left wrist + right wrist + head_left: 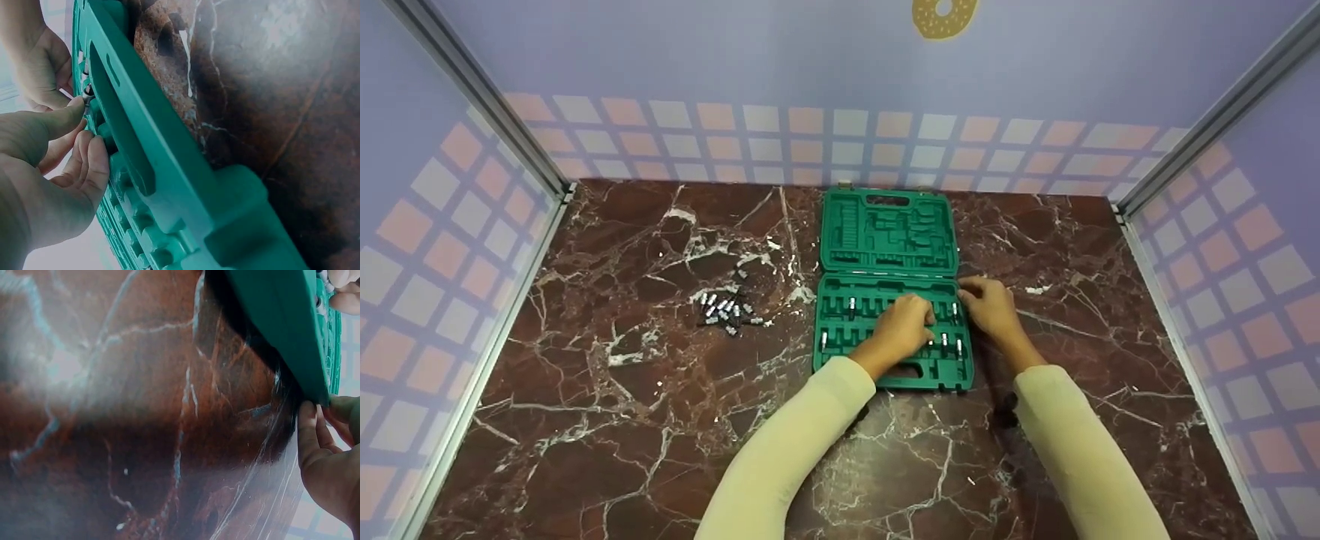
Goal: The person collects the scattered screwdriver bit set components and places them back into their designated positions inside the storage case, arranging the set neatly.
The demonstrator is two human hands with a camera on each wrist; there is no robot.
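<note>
An open green case (pixel 889 382) lies on the marbled surface, its lid folded back toward the wall. Several silver bits sit in slots of its lower half. My left hand (pixel 904 328) is over that lower half; in the left wrist view the thumb and finger of the left hand (pixel 62 163) pinch a small metal bit (pixel 88 97) at a slot. At the case's right edge is my right hand (pixel 991 309); the right wrist view has the right hand (pixel 332 461) gripping that edge between thumb and fingers.
To the left of the case lies a loose pile of silver and black bits (pixel 727 309). Behind the case stands a patterned wall (pixel 810 67), with side panels at left and right. The marbled surface (pixel 645 450) extends around the case.
</note>
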